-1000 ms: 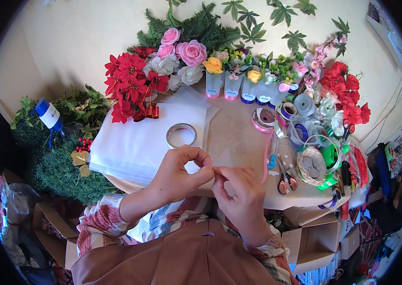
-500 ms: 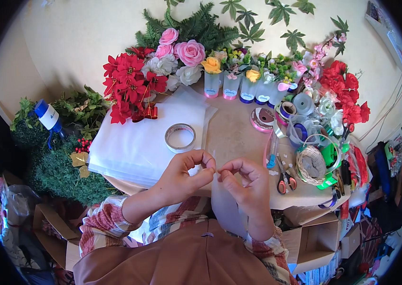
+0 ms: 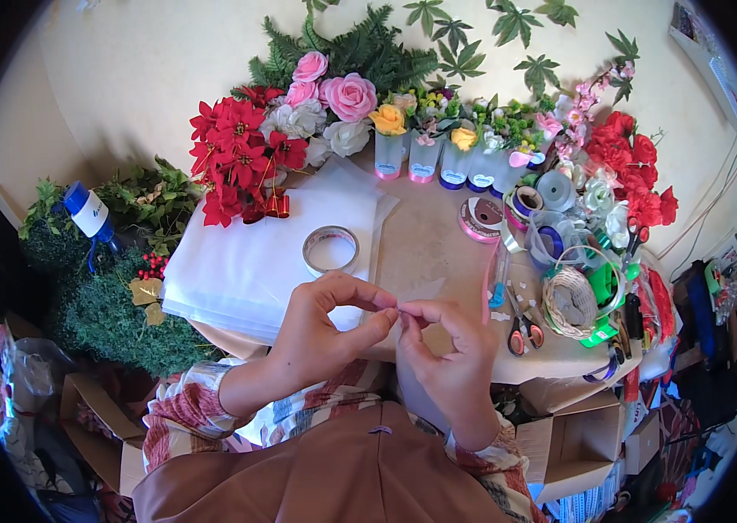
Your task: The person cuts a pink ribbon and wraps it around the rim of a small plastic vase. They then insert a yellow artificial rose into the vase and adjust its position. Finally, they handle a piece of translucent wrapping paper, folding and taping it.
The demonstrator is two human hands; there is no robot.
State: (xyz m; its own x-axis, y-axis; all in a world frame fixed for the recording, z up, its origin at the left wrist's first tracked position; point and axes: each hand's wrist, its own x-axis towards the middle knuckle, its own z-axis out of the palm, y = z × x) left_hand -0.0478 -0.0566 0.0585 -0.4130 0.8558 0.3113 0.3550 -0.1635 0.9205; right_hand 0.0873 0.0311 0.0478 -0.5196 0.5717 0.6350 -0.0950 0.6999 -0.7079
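My left hand (image 3: 331, 324) and my right hand (image 3: 451, 353) meet over the table's front edge, thumb and forefinger of each pinched together, the fingertips touching. What they pinch is tiny or see-through, and I cannot make it out. A faint, pale see-through patch (image 3: 427, 289) shows just beyond the fingertips. Behind my left hand, a roll of tape (image 3: 331, 250) lies flat on a stack of translucent white sheets (image 3: 237, 270). To the right of my right hand lie scissors (image 3: 521, 329) with black and orange handles and a blue cutter (image 3: 499, 288).
Frosted cups (image 3: 423, 161) of artificial flowers stand in a row at the back. Ribbon spools (image 3: 480, 218) and a wicker basket (image 3: 570, 307) crowd the right side. Red poinsettias (image 3: 233, 144) are at the back left. Cardboard boxes (image 3: 577, 449) sit below the table.
My fingertips have come closer together and now touch. The right hand has turned slightly inward, and a faint see-through patch shows beyond the fingers. Other things have stayed put.
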